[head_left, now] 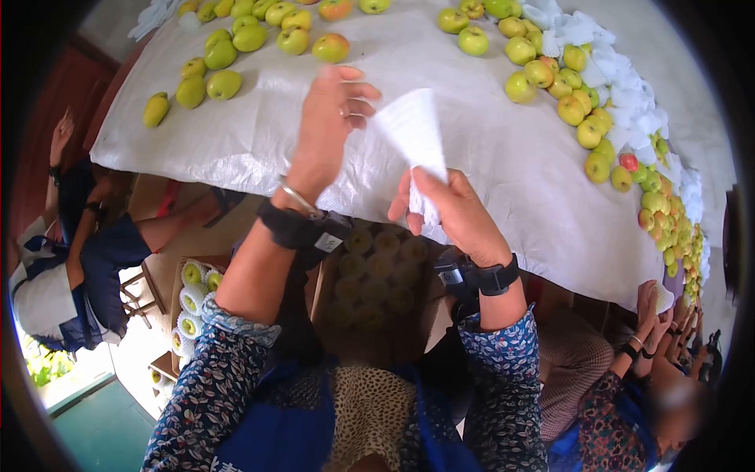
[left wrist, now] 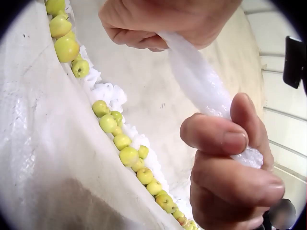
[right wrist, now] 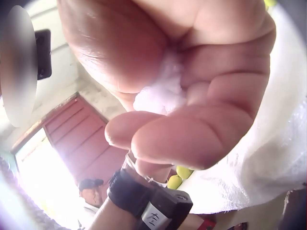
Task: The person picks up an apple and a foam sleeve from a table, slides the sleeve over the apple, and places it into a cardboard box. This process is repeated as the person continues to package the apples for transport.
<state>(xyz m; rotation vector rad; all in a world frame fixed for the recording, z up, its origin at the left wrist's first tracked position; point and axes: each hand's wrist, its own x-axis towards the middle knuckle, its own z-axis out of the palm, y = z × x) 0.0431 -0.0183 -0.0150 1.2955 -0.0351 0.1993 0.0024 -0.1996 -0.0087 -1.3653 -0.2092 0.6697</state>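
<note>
A white foam net [head_left: 413, 130] fans out at its upper end and narrows downward in the head view. My right hand [head_left: 460, 216] grips its narrow end between thumb and fingers. Bunched foam [right wrist: 160, 93] shows inside the right hand [right wrist: 192, 86] in the right wrist view. My left hand [head_left: 330, 118] is beside the net's upper left corner, its fingers apart and loosely bent. From the left wrist, the net [left wrist: 199, 79] runs between the left hand [left wrist: 168, 21] and the right hand [left wrist: 225, 163]; whether the left fingers touch its end is unclear.
Green-yellow apples [head_left: 330, 48] lie on the white-covered table [head_left: 236, 145], with more apples [head_left: 582, 110] along heaped foam nets [head_left: 629, 102] at right. Below the table edge is a box of netted apples [head_left: 377, 267]. Other people's arms [head_left: 645, 315] are at lower right; someone sits at left.
</note>
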